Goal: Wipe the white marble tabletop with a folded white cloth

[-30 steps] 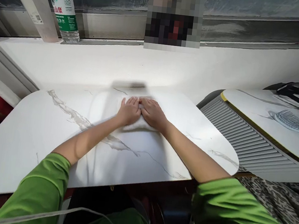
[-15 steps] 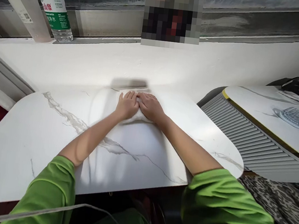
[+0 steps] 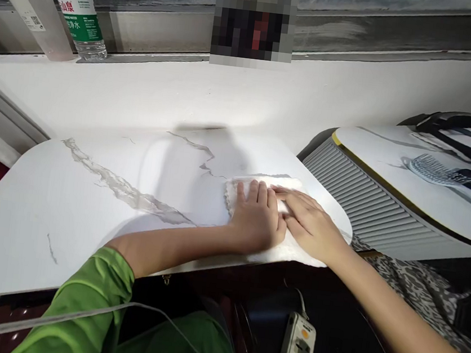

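A white cloth (image 3: 240, 191) lies flat on the white marble-patterned table (image 3: 100, 206), near its right front corner. My left hand (image 3: 256, 218) rests palm down on the cloth, fingers stretched forward and together. My right hand (image 3: 309, 222) lies flat beside it on the cloth's right part, fingers extended and pointing left, its fingertips touching my left hand. Both arms wear green sleeves.
A water bottle (image 3: 74, 5) with a green label stands on the window ledge at back left. To the right is a second marble table (image 3: 408, 185) bearing a hairbrush (image 3: 440, 171) and black straps (image 3: 465, 132). A power strip (image 3: 300, 351) lies below the table's front edge.
Both hands slid the cloth from the table's far middle toward the right front corner. The view has shifted a little.
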The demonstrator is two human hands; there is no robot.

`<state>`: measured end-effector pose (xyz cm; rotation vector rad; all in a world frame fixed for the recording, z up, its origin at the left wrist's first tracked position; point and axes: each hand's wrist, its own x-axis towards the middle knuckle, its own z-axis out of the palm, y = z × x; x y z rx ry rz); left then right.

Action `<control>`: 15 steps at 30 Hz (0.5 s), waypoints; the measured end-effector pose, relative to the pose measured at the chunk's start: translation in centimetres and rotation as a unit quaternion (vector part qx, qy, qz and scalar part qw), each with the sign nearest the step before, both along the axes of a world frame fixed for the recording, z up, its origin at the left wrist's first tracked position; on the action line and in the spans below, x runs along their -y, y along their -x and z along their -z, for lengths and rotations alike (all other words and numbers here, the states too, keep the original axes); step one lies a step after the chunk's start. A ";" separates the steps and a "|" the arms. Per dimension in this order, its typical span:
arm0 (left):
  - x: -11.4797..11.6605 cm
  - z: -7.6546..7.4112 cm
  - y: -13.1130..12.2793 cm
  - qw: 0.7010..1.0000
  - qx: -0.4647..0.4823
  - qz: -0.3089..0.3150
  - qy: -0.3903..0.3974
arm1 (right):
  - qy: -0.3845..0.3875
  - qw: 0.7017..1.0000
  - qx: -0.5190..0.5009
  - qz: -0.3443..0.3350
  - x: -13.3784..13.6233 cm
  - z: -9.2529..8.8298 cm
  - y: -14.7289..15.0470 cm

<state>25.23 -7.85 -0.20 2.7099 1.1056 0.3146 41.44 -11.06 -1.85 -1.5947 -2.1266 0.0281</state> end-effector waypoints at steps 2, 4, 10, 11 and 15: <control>-0.4 0.2 -0.7 1.000 0.002 -0.004 -0.005 | 0.002 1.000 0.000 0.004 -0.6 -0.1 -0.6; -1.3 0.3 -1.2 1.000 0.001 -0.010 -0.004 | 0.000 1.000 0.006 0.004 -1.8 0.0 -0.9; -6.9 0.1 -2.1 0.998 -0.011 -0.050 0.025 | -0.012 0.999 0.027 0.013 -8.1 0.2 -1.1; -8.4 0.1 -2.3 0.998 -0.011 -0.053 0.032 | -0.015 0.999 0.029 0.018 -9.5 0.2 -1.1; -14.6 0.0 -2.8 0.998 -0.005 -0.059 0.031 | -0.012 0.999 0.034 0.025 -15.5 -0.1 -0.9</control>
